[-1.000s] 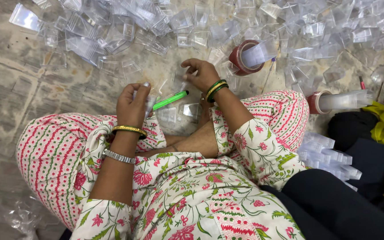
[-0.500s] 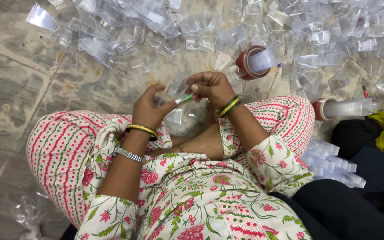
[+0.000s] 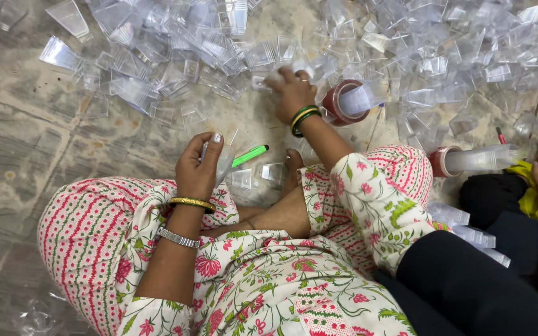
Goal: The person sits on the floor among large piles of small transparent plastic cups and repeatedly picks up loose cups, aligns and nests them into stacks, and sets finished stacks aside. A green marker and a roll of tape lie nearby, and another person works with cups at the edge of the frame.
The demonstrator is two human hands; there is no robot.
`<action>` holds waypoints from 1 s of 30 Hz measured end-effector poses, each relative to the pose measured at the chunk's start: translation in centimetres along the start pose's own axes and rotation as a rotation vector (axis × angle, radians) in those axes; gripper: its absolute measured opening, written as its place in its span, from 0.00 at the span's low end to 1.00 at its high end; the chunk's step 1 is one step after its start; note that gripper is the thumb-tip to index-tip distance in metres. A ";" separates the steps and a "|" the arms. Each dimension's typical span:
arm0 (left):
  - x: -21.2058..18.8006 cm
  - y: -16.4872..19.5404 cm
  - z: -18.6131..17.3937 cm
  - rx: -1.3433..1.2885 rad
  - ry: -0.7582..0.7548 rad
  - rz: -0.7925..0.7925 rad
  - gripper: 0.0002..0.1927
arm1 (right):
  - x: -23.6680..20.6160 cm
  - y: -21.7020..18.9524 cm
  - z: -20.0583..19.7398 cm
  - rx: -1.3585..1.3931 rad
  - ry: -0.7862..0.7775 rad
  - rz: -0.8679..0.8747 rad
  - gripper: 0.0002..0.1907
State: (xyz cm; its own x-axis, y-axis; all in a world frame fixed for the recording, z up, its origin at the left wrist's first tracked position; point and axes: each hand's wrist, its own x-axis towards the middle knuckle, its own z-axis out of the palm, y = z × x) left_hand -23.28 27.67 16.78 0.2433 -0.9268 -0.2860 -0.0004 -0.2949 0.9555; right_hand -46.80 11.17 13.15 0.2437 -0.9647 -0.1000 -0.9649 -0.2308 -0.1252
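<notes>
A green pen (image 3: 250, 155) and a clear plastic piece (image 3: 222, 167) are held together in the left hand (image 3: 197, 171), whose fingers are curled shut around them above the lap. The right hand (image 3: 291, 93) is stretched out into the heap of clear plastic cups (image 3: 175, 56) on the floor (image 3: 26, 143), its fingers spread loosely over one cup; whether it is gripped yet cannot be told. Picking up appears to be the step in hand. A firm pinch on a single cup seems called for next, without neighbours being dragged along.
</notes>
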 end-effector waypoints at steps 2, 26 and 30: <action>0.2 -0.5 0.0 -0.028 0.010 -0.014 0.15 | -1.1 -1.1 1.1 0.213 -0.073 -0.195 0.23; 0.3 -1.0 0.4 -0.160 0.019 -0.056 0.13 | -0.9 1.2 0.7 0.781 -0.054 -0.122 0.41; 0.0 -0.1 0.3 -0.063 0.027 -0.061 0.15 | 0.0 2.5 1.8 1.095 0.045 0.185 0.19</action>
State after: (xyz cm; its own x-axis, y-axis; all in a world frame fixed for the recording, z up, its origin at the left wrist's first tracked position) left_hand -23.58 27.67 16.67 0.2671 -0.9008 -0.3424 0.0759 -0.3345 0.9393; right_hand -49.02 10.83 11.04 0.0792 -0.9816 -0.1740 -0.3728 0.1327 -0.9184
